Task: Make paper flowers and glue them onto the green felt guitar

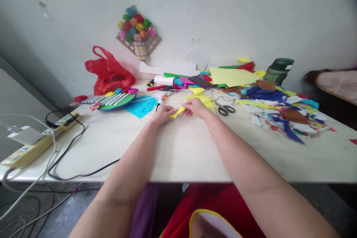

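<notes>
Both of my hands meet over the middle of the table, pinching a small piece of yellow paper (pixel 180 111) between them. My left hand (pixel 164 114) has its fingers closed on the paper's left end. On the other end, my right hand (pixel 195 108) is closed too, with its fingertips on the paper. Behind the right hand lies a larger yellow sheet (pixel 206 100), partly covered by it. Black-handled scissors (pixel 226 109) rest just right of that hand. A glue gun (pixel 161 97) with a white body lies beyond my left hand.
Paper scraps (pixel 292 115) heap on the right, near a green bottle (pixel 279 70). Left stand a red plastic bag (pixel 108 72), a decorated green craft piece (pixel 117 100) and blue paper (pixel 141 106). A power strip (pixel 25 156) with a black cable (pixel 83 174) edges the table's left.
</notes>
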`<state>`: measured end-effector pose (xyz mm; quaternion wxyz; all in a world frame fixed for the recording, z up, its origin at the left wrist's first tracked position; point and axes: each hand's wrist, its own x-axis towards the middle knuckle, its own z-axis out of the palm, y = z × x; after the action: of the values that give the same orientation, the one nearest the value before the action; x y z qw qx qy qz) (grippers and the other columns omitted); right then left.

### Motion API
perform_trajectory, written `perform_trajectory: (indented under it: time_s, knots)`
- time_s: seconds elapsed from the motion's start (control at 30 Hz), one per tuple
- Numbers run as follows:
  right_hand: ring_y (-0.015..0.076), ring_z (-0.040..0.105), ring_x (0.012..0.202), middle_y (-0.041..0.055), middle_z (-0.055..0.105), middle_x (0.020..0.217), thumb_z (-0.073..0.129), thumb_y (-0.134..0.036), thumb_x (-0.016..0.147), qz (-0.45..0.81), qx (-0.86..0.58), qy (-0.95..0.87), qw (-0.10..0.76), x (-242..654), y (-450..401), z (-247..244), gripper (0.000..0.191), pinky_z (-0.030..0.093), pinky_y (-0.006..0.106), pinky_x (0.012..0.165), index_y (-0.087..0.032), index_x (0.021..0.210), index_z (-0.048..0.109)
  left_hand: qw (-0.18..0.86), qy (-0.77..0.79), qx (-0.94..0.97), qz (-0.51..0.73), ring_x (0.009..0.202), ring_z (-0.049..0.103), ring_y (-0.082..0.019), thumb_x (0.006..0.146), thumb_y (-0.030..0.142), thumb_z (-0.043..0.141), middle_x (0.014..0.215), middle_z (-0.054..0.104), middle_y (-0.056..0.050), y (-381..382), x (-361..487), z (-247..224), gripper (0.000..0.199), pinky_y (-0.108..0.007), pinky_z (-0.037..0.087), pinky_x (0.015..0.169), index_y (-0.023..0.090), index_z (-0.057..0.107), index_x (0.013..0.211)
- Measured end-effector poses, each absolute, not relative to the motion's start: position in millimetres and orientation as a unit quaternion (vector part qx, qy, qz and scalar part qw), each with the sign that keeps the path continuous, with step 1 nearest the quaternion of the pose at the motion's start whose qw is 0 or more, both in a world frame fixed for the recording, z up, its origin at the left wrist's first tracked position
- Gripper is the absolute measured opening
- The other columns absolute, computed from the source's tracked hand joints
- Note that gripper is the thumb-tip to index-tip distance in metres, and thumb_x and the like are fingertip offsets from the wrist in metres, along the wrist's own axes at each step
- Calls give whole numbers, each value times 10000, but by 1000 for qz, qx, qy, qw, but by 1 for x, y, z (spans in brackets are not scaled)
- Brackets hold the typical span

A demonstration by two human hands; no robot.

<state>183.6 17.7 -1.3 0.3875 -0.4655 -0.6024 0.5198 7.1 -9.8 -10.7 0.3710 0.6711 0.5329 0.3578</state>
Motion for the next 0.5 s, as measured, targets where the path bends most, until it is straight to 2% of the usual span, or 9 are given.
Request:
perform_trajectory:
  time_s: [0.17,0.27,0.33,0.43,0.5]
  knots:
    - [98,580,392,27,644,507,610,-205,834,514,-471,-602,390,182,17,-1,259,433,167,370,-143,599,519,359,545,666,361,389,267,-53,694,556,600,420,350,53,-7,7,-13,413,-221,159,392,157,534,610]
    - [122,610,436,58,672,564,593,-334,848,556,-445,-588,384,183,17,-2,256,443,184,376,-139,690,543,362,542,655,382,391,272,-50,699,531,604,431,359,57,-6,7,-14,385,-219,170,395,156,542,635]
    - [135,610,437,75,669,558,563,-453,842,588,-438,-571,369,183,17,-3,340,446,197,375,-134,727,554,363,540,649,393,391,270,-49,703,523,604,436,362,59,-6,7,-14,376,-218,174,397,156,546,648]
    - [128,570,386,79,636,499,520,-568,820,617,-446,-554,337,179,15,-4,468,427,202,356,-122,686,565,362,533,648,406,400,281,-51,708,526,599,440,364,58,-6,8,-15,378,-217,181,402,153,556,671]
    - [107,526,346,57,607,460,515,-571,821,625,-442,-551,332,175,14,-6,482,392,192,333,-127,638,557,361,530,649,408,405,286,-53,713,534,591,444,361,59,-6,8,-15,385,-216,186,405,152,555,681]
